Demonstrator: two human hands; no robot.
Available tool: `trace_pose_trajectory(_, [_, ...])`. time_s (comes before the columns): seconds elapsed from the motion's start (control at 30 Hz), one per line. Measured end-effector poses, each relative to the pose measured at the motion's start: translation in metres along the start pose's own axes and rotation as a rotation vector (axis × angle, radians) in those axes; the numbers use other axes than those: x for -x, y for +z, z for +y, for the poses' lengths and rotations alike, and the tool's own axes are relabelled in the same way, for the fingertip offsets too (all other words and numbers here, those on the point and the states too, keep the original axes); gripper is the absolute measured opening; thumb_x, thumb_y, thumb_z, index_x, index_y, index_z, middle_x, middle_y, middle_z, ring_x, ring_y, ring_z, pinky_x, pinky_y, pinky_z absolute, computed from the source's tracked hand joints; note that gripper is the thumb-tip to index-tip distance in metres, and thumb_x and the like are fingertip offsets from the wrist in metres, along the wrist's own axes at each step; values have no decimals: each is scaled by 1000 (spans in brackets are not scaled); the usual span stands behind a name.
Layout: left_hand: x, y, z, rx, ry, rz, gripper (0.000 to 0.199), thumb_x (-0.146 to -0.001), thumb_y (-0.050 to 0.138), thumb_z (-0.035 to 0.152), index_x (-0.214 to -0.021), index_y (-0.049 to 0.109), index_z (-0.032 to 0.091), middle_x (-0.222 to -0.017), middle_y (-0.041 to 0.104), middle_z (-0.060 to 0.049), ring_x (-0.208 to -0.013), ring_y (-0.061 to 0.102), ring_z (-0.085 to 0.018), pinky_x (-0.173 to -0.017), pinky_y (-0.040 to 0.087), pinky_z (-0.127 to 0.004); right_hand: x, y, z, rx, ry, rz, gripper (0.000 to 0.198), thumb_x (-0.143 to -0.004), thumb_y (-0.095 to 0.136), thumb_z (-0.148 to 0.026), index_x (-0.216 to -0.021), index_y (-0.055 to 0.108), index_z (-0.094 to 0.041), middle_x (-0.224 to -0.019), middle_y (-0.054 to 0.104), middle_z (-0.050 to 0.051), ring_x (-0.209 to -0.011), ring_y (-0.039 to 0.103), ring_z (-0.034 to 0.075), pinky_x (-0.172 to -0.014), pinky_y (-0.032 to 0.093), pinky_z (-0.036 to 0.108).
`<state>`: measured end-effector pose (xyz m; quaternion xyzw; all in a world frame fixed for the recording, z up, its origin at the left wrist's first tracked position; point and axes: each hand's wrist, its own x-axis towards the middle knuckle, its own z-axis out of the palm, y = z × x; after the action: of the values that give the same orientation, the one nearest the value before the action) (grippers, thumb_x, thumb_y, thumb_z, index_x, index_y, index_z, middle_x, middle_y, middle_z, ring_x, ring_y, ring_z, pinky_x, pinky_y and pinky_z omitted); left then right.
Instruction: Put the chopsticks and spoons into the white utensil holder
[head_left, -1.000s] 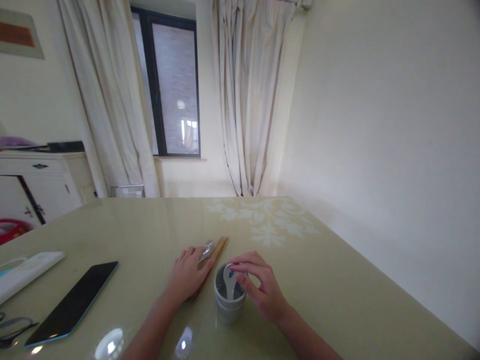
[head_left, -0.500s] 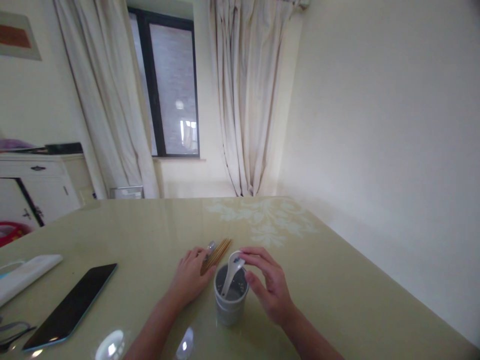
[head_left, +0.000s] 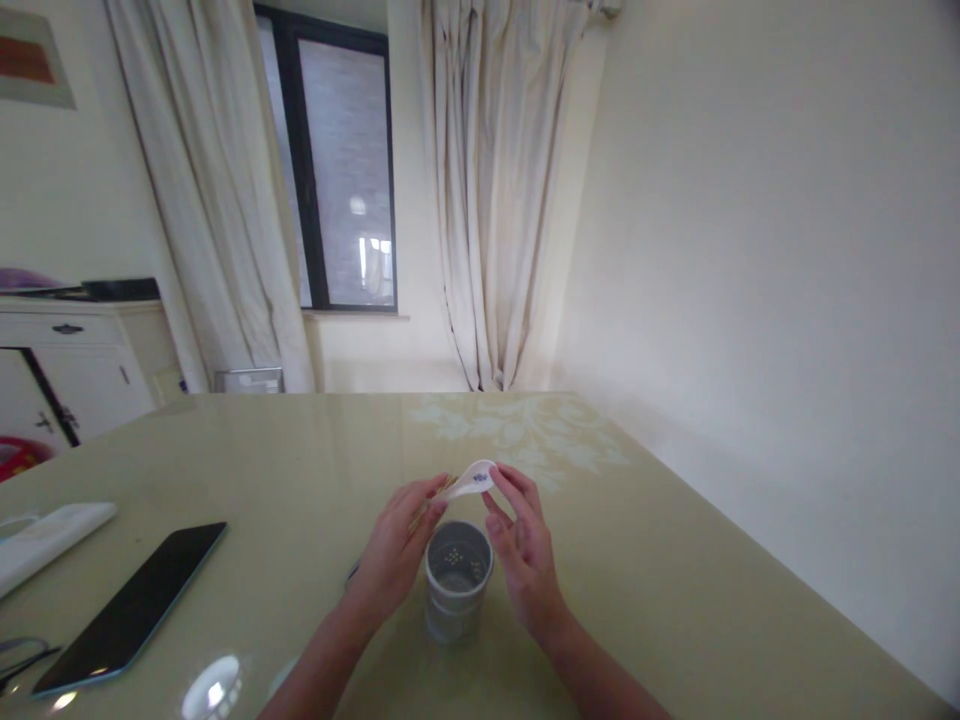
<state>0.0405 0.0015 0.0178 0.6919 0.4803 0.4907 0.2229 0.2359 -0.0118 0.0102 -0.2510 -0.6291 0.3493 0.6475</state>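
A white soup spoon (head_left: 475, 479) with a small blue mark is held level just above and behind a grey cup (head_left: 459, 590). My right hand (head_left: 523, 560) grips the spoon's bowl end between fingertips and thumb. At the handle end, my left hand (head_left: 397, 540) has its thumb and fingers closed on the spoon. The cup stands upright between my wrists, with small holes in its bottom and nothing visible inside. Thin wooden chopsticks (head_left: 448, 482) show only in part behind my left fingers. A small dark tip (head_left: 352, 573) pokes out beside my left wrist.
To the left lie a black phone or tablet (head_left: 135, 605), a white slab-like object (head_left: 56, 540) and glasses (head_left: 26, 655). A wall (head_left: 750, 300) runs along the table's right edge. A white cabinet (head_left: 75, 360) stands beyond on the left.
The spoon has been lifted out of the cup by my right hand and now lies nearly level. My left hand has risen from beside the chopsticks and closed on the handle.
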Motion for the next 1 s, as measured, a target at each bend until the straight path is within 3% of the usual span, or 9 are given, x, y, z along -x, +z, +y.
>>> trace_pose_trajectory(0.1, [-2, 2, 0, 50, -51, -32, 48, -96, 55, 58, -124, 77, 25, -125, 80, -9, -115, 72, -29, -106, 57, -47, 3, 5, -1, 27, 14, -58, 54, -105, 57, -59, -153, 57, -33, -158, 43, 13, -151, 46, 33, -122, 48, 54])
trace_pose_trajectory(0.2, [-7, -7, -11, 62, -133, 36, 50, -96, 53, 59, -117, 77, 21, -114, 83, -9, -103, 76, -27, -94, 61, -41, 3, 1, 0, 37, 41, -106, 62, -104, 48, -68, -154, 55, -32, -166, 39, 13, -152, 46, 34, -118, 51, 54])
trace_pose_trajectory(0.3, [-14, -27, -39, -18, -195, 142, 51, -96, 49, 59, -114, 74, 18, -104, 83, -9, -96, 77, -26, -85, 61, -37, 1, -11, 4, -19, 66, -213, 78, -98, 43, -82, -157, 52, -31, -166, 44, 14, -150, 49, 36, -117, 51, 54])
trace_pose_trajectory(0.37, [-17, -42, -62, -156, -263, 205, 48, -96, 45, 54, -114, 71, 18, -101, 83, -10, -93, 77, -25, -84, 60, -36, -1, -19, 6, -8, 84, -341, 94, -86, 57, -88, -160, 47, -31, -163, 49, 16, -147, 52, 38, -117, 48, 55])
trace_pose_trajectory(0.47, [-19, -58, -90, -442, -443, 229, 39, -99, 39, 40, -112, 69, 19, -106, 83, -10, -94, 78, -25, -83, 59, -35, -1, -26, 6, 113, 103, -526, 126, -64, 89, -78, -166, 35, -27, -159, 54, 19, -144, 55, 40, -120, 42, 55])
trace_pose_trajectory(0.57, [-17, -61, -102, -560, -526, 222, 36, -98, 39, 32, -108, 70, 18, -106, 83, -14, -96, 78, -29, -82, 58, -38, 1, -24, 5, 204, 141, -593, 134, -60, 101, -58, -168, 28, -26, -153, 60, 19, -141, 58, 38, -121, 40, 53])
trace_pose_trajectory(0.77, [-13, -51, -98, -724, -502, 168, 39, -96, 42, 30, -105, 76, 15, -112, 79, -20, -107, 73, -33, -100, 53, -44, -2, -21, 13, 209, 199, -471, 107, -59, 104, -40, -148, 46, -24, -132, 71, 12, -122, 69, 33, -109, 50, 46])
trace_pose_trajectory(1.0, [-6, -39, -81, -803, -485, 135, 43, -96, 45, 43, -117, 74, 19, -125, 75, -17, -118, 67, -38, -95, 53, -50, -5, -28, 38, 381, 195, -179, 89, -70, 97, -40, -144, 51, -20, -137, 67, 15, -126, 65, 34, -105, 53, 49])
